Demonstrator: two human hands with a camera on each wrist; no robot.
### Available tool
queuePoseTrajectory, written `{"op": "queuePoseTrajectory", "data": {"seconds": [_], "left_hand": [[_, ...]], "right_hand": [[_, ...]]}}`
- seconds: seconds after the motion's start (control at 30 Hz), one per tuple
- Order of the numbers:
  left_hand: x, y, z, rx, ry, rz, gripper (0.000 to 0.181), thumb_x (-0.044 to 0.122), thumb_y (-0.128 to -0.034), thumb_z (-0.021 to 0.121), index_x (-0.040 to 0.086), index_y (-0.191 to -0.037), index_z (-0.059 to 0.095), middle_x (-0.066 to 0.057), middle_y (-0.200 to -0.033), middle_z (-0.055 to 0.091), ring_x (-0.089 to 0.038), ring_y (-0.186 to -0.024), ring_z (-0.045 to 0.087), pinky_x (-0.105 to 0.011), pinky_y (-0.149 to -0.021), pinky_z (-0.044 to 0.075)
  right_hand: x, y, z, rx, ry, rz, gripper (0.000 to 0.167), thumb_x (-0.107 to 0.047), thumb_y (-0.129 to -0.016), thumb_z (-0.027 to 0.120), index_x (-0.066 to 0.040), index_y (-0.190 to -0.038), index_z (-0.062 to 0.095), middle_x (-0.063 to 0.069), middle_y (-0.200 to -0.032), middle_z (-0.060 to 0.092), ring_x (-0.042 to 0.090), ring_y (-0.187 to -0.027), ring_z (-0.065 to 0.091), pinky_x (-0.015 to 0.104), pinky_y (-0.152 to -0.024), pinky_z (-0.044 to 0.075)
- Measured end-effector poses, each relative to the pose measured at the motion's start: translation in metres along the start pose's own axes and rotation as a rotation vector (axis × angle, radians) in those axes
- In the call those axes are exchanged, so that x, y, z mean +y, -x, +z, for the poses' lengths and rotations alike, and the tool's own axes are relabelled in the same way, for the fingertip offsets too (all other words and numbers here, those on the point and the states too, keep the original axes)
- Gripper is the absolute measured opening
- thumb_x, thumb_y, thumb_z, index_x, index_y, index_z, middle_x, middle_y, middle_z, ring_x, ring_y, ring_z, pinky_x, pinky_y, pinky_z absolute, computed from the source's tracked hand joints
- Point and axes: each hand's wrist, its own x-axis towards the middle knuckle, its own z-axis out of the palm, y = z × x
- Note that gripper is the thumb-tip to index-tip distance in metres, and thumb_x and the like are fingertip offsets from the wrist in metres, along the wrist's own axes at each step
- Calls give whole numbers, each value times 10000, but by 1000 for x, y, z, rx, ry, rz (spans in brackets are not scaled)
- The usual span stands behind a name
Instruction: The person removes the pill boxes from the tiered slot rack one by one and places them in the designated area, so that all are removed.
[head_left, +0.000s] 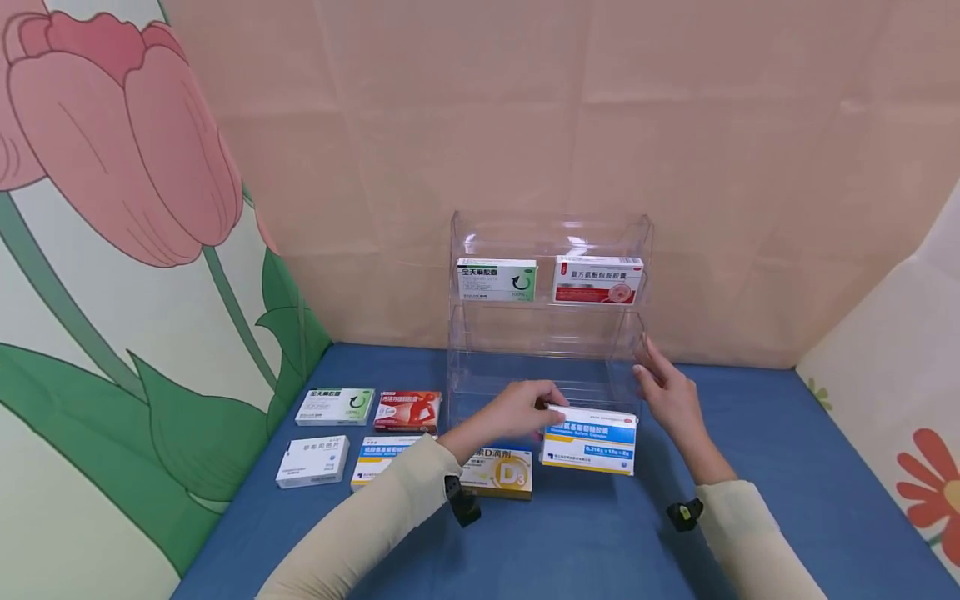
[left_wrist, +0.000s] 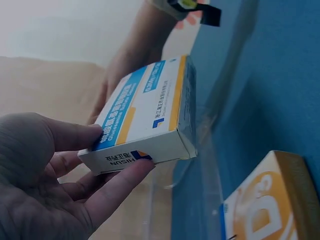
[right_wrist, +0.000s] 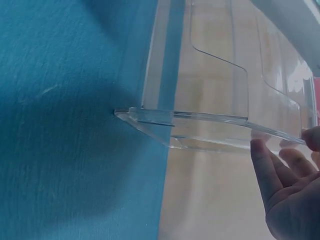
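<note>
in the head view, the left hand (head_left: 517, 408) pinched a blue-and-white box (head_left: 588, 454) by its upper left corner, holding it up off the blue counter (head_left: 570, 550), in front of a clear rack (head_left: 540, 367). the right hand (head_left: 672, 400) gripped the rack's right side. on the upper tier stood a green-and-white box (head_left: 497, 280) and, to its right, a red-and-white box (head_left: 597, 281). left of the held box, the counter carried a second green-and-white box (head_left: 335, 407), a red box (head_left: 407, 411), a white box (head_left: 312, 461), a second blue-and-white box (head_left: 378, 450) partly hidden by the left sleeve (head_left: 360, 525), and a yellow-and-white box (head_left: 497, 473). in the left wrist view, the thumb pressed the held box's printed face while a fingertip touched its white end. in the right wrist view, thumb and fingers pinched the rack's clear side edge.
</note>
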Motion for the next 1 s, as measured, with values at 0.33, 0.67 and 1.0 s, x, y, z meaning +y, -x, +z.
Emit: {"op": "queuePoseTrajectory", "data": {"seconds": [0.33, 0.67, 1.0], "left_hand": [[-18, -2, 26, -59, 74, -89, 140, 155, -1001, 649, 120, -1135, 666, 8, -1042, 656, -118, -865, 655, -327, -644, 609], [-28, -5, 38, -85, 246, -195, 126, 131, -990, 660, 124, -1116, 664, -9, -1031, 641, -164, -946, 668, -360, -660, 617], [-32, -5, 42, -127, 255, -218, 186, 125, -986, 666, 79, -1167, 666, -56, -1039, 616, -188, -951, 667, -376, -674, 620]], "right_hand": [[-1, -1, 1, 0, -8, -23, 640, -285, -1064, 536, -375, -1606, 208, 153, -1525, 486, 433, -1258, 584, 505, -863, 557], [2, 1, 1, -4, -22, -2, 637, -285, -1066, 531, -446, -1586, 199, 137, -1538, 474, 412, -1269, 583, 487, -879, 550], [0, 3, 0, -23, -42, 27, 646, -302, -1064, 533, -435, -1592, 185, 129, -1555, 453, 417, -1310, 546, 498, -911, 536]]}}
